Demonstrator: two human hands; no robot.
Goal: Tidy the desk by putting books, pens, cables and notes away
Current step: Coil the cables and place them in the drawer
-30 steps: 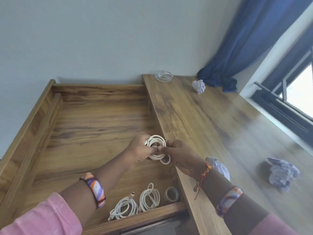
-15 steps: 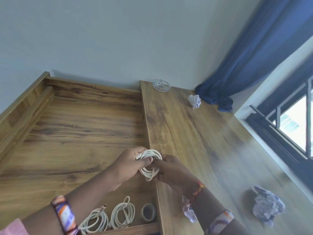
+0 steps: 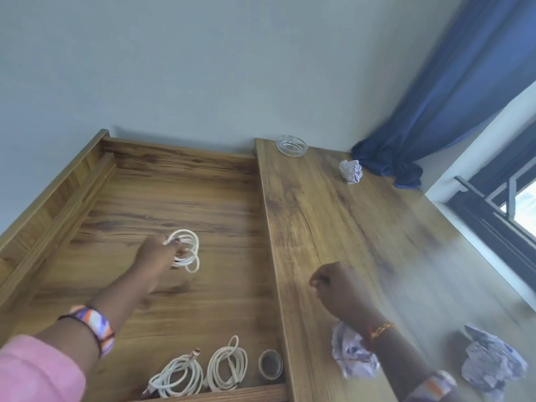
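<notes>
My left hand [image 3: 158, 255] grips a coiled white cable [image 3: 187, 250] over the middle of the open wooden drawer [image 3: 179, 192]. My right hand [image 3: 338, 287] hovers over the desk top [image 3: 348, 221] just right of the drawer's edge, its fingers curled into a fist with nothing in it. Two more coiled white cables [image 3: 177, 378] [image 3: 227, 368] lie side by side at the drawer's near end, with a roll of tape [image 3: 270, 364] to their right.
Crumpled paper balls lie on the desk: one [image 3: 352, 353] under my right wrist, one [image 3: 490, 364] at the near right, one [image 3: 351, 171] at the far end. A glass ashtray [image 3: 291, 145] stands by the wall. A blue curtain [image 3: 435, 111] and a window [image 3: 507, 204] are at right.
My right hand has let go of the coil and pulled back to the right over the desk. My left hand has carried the coil leftward and further into the drawer.
</notes>
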